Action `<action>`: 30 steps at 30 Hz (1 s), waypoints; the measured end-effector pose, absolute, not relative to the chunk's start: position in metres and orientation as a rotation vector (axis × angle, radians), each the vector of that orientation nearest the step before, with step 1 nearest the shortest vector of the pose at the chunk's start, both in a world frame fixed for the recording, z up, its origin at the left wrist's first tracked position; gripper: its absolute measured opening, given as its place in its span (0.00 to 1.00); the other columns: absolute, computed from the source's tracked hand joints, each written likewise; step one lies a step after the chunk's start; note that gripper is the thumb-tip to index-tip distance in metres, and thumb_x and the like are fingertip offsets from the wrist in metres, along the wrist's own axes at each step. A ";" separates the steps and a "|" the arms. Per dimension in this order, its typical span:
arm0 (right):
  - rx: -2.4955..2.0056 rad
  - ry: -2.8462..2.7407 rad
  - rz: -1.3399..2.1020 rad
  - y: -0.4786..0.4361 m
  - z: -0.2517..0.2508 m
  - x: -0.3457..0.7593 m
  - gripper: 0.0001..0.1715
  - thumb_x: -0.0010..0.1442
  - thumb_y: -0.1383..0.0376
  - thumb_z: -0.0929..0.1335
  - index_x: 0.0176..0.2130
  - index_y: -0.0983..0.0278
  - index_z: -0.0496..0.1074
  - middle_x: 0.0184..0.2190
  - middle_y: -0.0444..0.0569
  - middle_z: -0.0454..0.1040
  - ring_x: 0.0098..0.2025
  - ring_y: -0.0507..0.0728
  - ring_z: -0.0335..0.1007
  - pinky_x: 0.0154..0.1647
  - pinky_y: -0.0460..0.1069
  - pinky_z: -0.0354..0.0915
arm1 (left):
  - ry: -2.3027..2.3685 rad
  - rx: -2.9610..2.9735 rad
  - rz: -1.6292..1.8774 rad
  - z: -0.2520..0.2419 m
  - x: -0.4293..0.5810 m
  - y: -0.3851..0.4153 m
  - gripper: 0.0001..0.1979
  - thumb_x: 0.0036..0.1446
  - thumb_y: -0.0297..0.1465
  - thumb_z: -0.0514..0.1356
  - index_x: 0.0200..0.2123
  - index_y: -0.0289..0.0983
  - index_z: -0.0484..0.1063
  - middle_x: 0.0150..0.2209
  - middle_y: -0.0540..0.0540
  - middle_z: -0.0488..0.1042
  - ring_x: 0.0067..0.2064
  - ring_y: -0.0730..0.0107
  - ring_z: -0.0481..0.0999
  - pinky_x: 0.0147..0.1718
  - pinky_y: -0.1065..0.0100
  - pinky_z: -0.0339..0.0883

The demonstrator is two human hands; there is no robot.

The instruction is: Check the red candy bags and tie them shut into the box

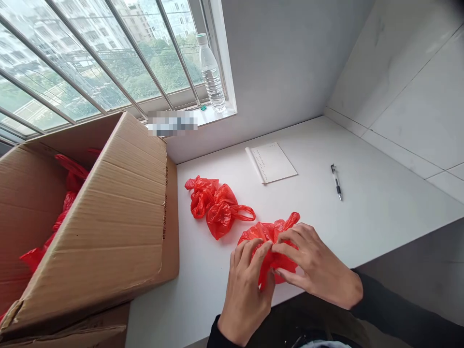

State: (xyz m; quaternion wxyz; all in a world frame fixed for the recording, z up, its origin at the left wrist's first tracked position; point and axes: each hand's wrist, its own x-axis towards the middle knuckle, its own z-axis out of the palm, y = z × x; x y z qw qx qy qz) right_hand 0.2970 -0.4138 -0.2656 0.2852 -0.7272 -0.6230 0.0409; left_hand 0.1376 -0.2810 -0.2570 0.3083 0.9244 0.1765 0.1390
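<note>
Near the front edge of the white table, a crumpled red plastic bag (270, 231) lies under both hands. My left hand (246, 275) grips its near side with bent fingers, the thumb pressed low on the plastic. From the right, my right hand (306, 258) pinches the same bag, fingertips close to those of the left. Part of the bag is hidden behind the fingers, and one handle loop sticks up at the back. Beyond it and to the left lie knotted red plastic bags (221, 208), touching one another.
An open cardboard box (119, 208) with more red bags (67, 203) inside stands on the left. A notepad (277, 164) and a pen (336, 182) lie on the white table (377, 193). A clear water bottle (212, 77) stands on the sill of the barred window.
</note>
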 end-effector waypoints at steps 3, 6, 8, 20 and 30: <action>-1.970 -1.706 0.154 -0.417 -0.270 0.303 0.09 0.67 0.71 0.66 0.46 0.60 0.71 0.39 0.48 0.75 0.44 0.60 0.69 0.56 0.64 0.62 | 0.565 2.430 0.439 -0.266 0.142 -0.275 0.10 0.65 0.25 0.58 0.43 0.45 0.77 0.41 0.48 0.78 0.46 0.60 0.74 0.47 0.59 0.67; -2.024 -1.509 0.266 -0.429 -0.268 0.321 0.07 0.69 0.70 0.63 0.41 0.60 0.69 0.37 0.46 0.75 0.42 0.58 0.69 0.53 0.61 0.64 | 0.767 2.348 0.558 -0.270 0.126 -0.262 0.05 0.67 0.31 0.58 0.39 0.42 0.75 0.38 0.48 0.78 0.42 0.61 0.75 0.43 0.60 0.69; -2.112 -1.294 0.341 -0.439 -0.264 0.330 0.05 0.69 0.68 0.63 0.40 0.59 0.67 0.38 0.47 0.74 0.43 0.59 0.69 0.47 0.58 0.67 | 0.927 2.270 0.633 -0.267 0.114 -0.256 0.06 0.69 0.34 0.56 0.43 0.41 0.73 0.41 0.46 0.78 0.41 0.62 0.76 0.39 0.62 0.71; -1.956 -0.992 0.491 -0.425 -0.244 0.325 0.13 0.72 0.53 0.62 0.42 0.55 0.71 0.38 0.44 0.75 0.42 0.57 0.71 0.44 0.52 0.68 | 0.962 2.239 0.891 -0.240 0.139 -0.273 0.06 0.66 0.31 0.60 0.46 0.42 0.74 0.41 0.47 0.74 0.45 0.63 0.73 0.44 0.64 0.68; -1.846 -0.851 0.161 -0.468 -0.209 0.301 0.17 0.65 0.63 0.69 0.53 0.50 0.69 0.50 0.48 0.72 0.54 0.62 0.70 0.53 0.55 0.68 | 1.039 2.141 0.939 -0.204 0.116 -0.280 0.09 0.67 0.32 0.59 0.48 0.44 0.77 0.36 0.51 0.70 0.37 0.70 0.69 0.38 0.69 0.63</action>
